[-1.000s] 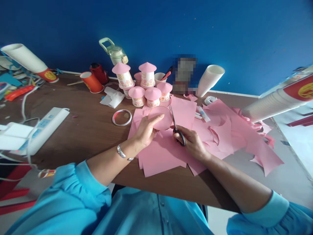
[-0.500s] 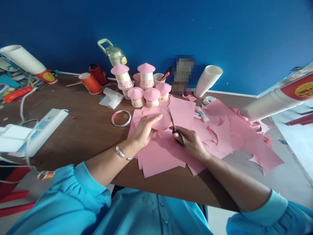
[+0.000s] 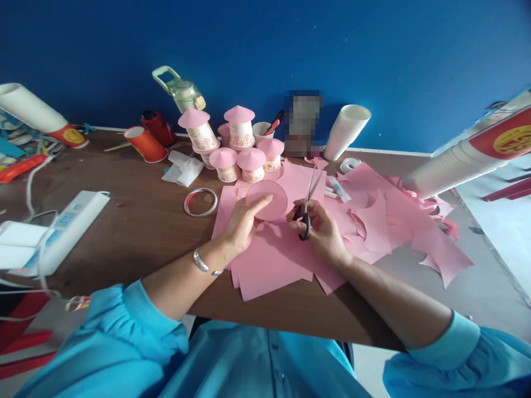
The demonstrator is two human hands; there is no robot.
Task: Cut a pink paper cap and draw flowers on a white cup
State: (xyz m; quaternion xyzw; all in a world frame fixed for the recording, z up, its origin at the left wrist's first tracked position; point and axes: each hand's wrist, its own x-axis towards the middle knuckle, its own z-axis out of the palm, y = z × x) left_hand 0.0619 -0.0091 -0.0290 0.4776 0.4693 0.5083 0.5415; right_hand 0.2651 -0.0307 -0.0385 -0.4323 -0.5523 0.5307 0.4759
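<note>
My left hand (image 3: 244,221) grips a round pink paper disc (image 3: 274,202) by its near-left edge, thumb lying on top. In my right hand (image 3: 321,226) is a pair of scissors (image 3: 310,190) with black handles; its blades point away from me, slightly parted, and stand apart from the disc at its right. Beneath both hands spread overlapping sheets of pink paper (image 3: 274,262). Just beyond the disc stand several small paper-cup houses (image 3: 251,166) with pink cone roofs and drawn flowers.
Pink offcuts (image 3: 373,215) and a glue stick (image 3: 340,189) lie to the right. A tape roll (image 3: 200,202) is at left, near a power strip (image 3: 66,232). Stacked white cups (image 3: 347,132), a red cup (image 3: 146,145) and a green-lidded bottle (image 3: 182,91) stand by the blue wall.
The scissors have moved right, away from the disc's edge, and their blades now point more straight ahead and are parted. My left hand still grips the disc. The view has shifted slightly.
</note>
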